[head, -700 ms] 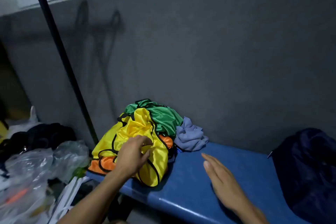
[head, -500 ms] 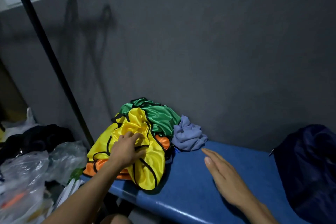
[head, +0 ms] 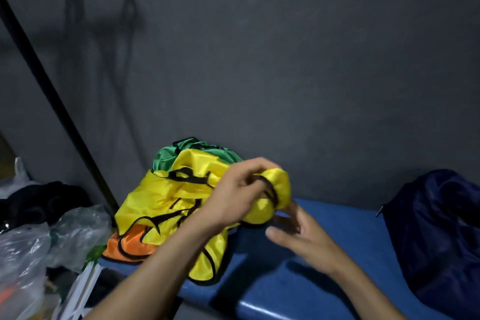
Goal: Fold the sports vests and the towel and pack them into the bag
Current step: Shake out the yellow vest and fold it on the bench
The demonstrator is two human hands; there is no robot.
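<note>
A pile of sports vests lies at the left end of the blue bench [head: 337,280]. My left hand [head: 239,197] grips a bunched part of the yellow vest [head: 155,197] with black trim and holds it raised over the bench. My right hand [head: 298,236] is just below that bunch, fingers loosely spread, its fingertips near or touching the cloth. An orange vest [head: 127,244] lies under the yellow one and a green vest [head: 166,161] behind it. The towel is hidden behind my left hand and the raised cloth. The dark navy bag [head: 441,236] sits at the bench's right end.
A grey wall runs behind the bench. A black pole [head: 52,91] slants up at the left. Clear plastic bags [head: 39,254] and dark clothing [head: 39,202] are heaped left of the bench, below its edge.
My left hand has taken hold of the yellow vest and lifted a bunch of it to the right. My right hand has risen from the bench toward the cloth. The towel is now covered.
</note>
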